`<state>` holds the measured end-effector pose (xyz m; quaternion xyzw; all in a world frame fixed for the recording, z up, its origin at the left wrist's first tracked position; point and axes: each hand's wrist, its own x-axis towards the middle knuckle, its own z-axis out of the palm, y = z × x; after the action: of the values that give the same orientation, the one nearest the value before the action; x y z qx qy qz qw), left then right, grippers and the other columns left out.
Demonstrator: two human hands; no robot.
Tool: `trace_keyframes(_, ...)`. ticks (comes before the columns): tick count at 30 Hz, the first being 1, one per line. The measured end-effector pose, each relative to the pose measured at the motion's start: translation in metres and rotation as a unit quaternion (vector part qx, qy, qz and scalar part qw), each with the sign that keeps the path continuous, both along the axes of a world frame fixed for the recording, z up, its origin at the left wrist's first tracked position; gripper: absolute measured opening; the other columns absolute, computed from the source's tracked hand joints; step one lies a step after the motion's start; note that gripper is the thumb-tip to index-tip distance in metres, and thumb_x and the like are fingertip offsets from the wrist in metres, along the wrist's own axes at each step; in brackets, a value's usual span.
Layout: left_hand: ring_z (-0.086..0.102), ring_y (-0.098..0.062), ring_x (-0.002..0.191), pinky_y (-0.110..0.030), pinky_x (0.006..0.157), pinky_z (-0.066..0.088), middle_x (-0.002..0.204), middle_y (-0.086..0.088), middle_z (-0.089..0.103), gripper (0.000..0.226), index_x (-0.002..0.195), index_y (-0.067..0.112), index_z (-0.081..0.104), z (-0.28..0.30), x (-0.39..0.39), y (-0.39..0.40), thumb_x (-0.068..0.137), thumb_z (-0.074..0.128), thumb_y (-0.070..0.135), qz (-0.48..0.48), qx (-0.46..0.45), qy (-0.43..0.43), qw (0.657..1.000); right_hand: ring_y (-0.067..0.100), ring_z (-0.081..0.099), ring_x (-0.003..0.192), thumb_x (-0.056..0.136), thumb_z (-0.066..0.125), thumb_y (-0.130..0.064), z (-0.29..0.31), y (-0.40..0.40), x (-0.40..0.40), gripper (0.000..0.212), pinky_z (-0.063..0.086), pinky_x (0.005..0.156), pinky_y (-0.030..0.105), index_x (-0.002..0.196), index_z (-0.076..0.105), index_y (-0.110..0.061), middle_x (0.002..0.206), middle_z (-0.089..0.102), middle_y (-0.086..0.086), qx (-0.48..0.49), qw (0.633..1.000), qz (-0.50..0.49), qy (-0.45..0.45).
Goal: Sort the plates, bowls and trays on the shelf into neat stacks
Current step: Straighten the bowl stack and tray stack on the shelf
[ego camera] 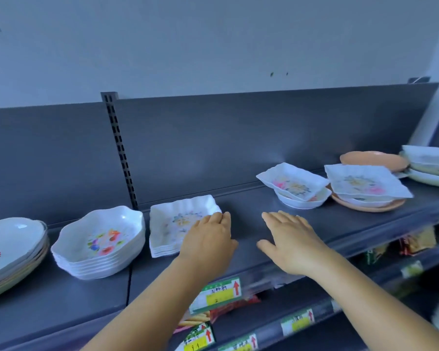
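Left hand (pixel 209 239) touching square tray stack (pixel 178 224), right hand (pixel 290 239) flat on shelf (pixel 238 198)

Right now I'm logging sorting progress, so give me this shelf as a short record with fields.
left hand: resting on the square tray stack, fingers fairly straight
right hand: open, flat over the bare shelf
sorted: round plate stack, floral bowl stack
unsorted: square tray tilted on a white bowl; square tray on orange plate
far right: orange plate, white dish pile
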<state>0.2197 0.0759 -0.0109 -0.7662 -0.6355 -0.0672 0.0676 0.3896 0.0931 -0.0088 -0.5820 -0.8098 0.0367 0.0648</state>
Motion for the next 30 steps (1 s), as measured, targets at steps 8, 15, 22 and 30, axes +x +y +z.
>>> trace_keyframes(8, 0.037, -0.023, 0.134, -0.032, 0.110, 0.031, 0.147, -0.003, 0.038, 0.057, 0.149, 0.009, 0.025, -0.004, 0.083, 0.058, 0.101, 0.037, 0.037, -0.001, -0.024, -0.005, 1.000, 0.019, 0.016, 0.146, 0.099, 0.037, -0.045, -0.003, 0.055, 0.084, 0.063, 0.013, 0.119, 0.034, 0.152, 0.017, -0.017, 0.158, 0.021, -0.002, -0.002, 1.000, -0.011, 0.009)
trace_keyframes(15, 0.041, -0.025, 0.128, -0.033, 0.102, 0.035, 0.140, -0.005, 0.044, 0.051, 0.141, 0.009, 0.034, -0.007, 0.134, 0.105, 0.100, 0.038, 0.038, 0.037, -0.058, -0.028, 0.997, 0.020, 0.017, 0.146, 0.099, 0.039, -0.043, -0.011, 0.096, 0.132, 0.065, 0.016, 0.118, 0.032, 0.153, 0.013, -0.015, 0.159, 0.019, -0.001, -0.022, 0.999, -0.010, 0.025)
trace_keyframes(22, 0.041, -0.023, 0.126, -0.033, 0.099, 0.038, 0.135, -0.006, 0.045, 0.055, 0.142, 0.008, 0.030, -0.016, 0.161, 0.146, 0.100, 0.034, 0.043, 0.067, -0.067, -0.076, 0.993, 0.021, 0.017, 0.146, 0.099, 0.041, -0.038, -0.033, 0.126, 0.147, 0.067, 0.023, 0.115, 0.032, 0.153, 0.011, -0.012, 0.160, 0.013, 0.001, -0.042, 0.995, -0.041, 0.085)
trace_keyframes(30, 0.048, -0.030, 0.120, -0.038, 0.085, 0.043, 0.131, -0.012, 0.047, 0.060, 0.135, -0.002, 0.034, -0.019, 0.172, 0.192, 0.098, 0.040, 0.045, 0.164, -0.056, -0.259, 0.950, 0.024, 0.049, 0.117, 0.100, 0.038, -0.036, -0.048, 0.148, 0.143, 0.048, 0.046, 0.089, 0.035, 0.140, 0.034, -0.012, 0.128, 0.049, 0.007, -0.045, 0.976, -0.116, 0.180)
